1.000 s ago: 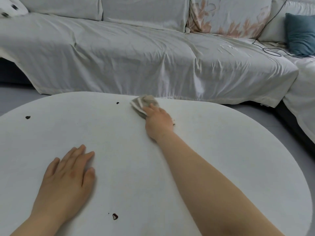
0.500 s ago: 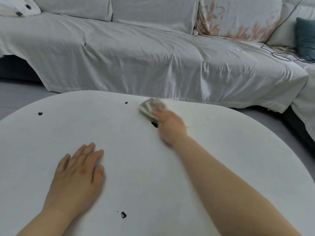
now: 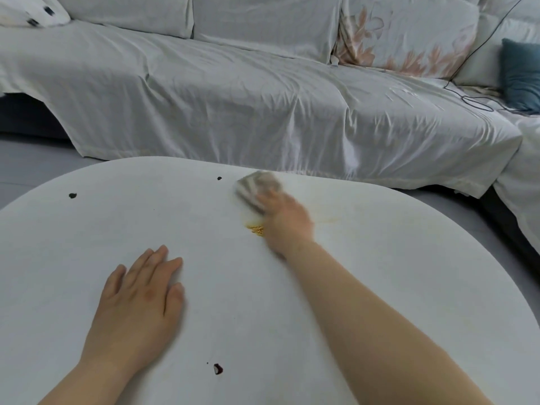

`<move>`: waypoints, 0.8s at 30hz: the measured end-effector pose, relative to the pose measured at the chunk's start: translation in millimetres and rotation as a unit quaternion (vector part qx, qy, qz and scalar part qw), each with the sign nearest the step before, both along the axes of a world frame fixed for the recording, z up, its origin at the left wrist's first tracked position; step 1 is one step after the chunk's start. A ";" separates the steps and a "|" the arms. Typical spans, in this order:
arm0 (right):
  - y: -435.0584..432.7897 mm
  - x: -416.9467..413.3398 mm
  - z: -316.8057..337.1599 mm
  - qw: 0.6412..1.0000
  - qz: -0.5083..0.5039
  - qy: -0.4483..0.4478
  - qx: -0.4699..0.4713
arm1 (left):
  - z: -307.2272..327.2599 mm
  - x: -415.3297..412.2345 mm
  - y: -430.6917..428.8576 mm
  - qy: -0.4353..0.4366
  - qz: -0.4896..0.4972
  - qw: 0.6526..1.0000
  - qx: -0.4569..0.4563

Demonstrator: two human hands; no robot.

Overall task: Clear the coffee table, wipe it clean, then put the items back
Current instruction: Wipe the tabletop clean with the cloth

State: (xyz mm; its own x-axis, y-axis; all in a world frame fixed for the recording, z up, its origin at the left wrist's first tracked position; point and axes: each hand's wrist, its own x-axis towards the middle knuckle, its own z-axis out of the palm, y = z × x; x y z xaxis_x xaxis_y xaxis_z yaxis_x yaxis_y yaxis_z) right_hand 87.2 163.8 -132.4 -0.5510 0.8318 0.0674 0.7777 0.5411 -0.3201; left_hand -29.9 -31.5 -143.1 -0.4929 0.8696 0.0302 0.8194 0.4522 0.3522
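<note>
sheet-covered sofa (image 3: 233,97) behind the white coffee table (image 3: 423,244). left hand (image 3: 137,302) lies flat toward the tabletop's near edge, fingers straight, slightly spread. right hand (image 3: 287,220) presses a folded cloth (image 3: 257,187) by the far edge, too blurry to tell if its fingers curl round it. yellow smear (image 3: 256,228) just beside that hand.

White oval table (image 3: 380,287), dark spots (image 3: 218,368) scattered, yellow smear (image 3: 257,228) toward far edge. Grey folded cloth (image 3: 257,185) flat just beyond smear, partly under right hand (image 3: 285,220); blurred, grip unclear.
</note>
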 end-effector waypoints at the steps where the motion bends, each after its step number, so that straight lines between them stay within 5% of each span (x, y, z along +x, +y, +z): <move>1: -17.2 -12.7 -6.1 0.998 0.058 0.005 0.008 | 0.8 0.6 -0.1 -0.002 -0.001 1.000 -0.001; 6: -16.3 -9.0 -7.2 0.986 0.160 -0.026 0.026 | 2.3 -0.4 0.3 -0.004 -0.002 1.000 -0.001; 14: 41.7 35.5 3.3 0.993 -0.109 -0.052 0.004 | 2.8 0.7 0.6 0.000 -0.001 1.000 -0.012; 20: -33.3 -17.1 -14.3 0.991 0.130 0.000 0.020 | 4.2 1.1 -0.1 -0.003 -0.003 1.000 -0.012; 24: 10.3 21.1 -1.9 0.997 0.070 -0.006 0.008 | 2.8 -0.8 0.6 -0.004 -0.004 1.000 -0.007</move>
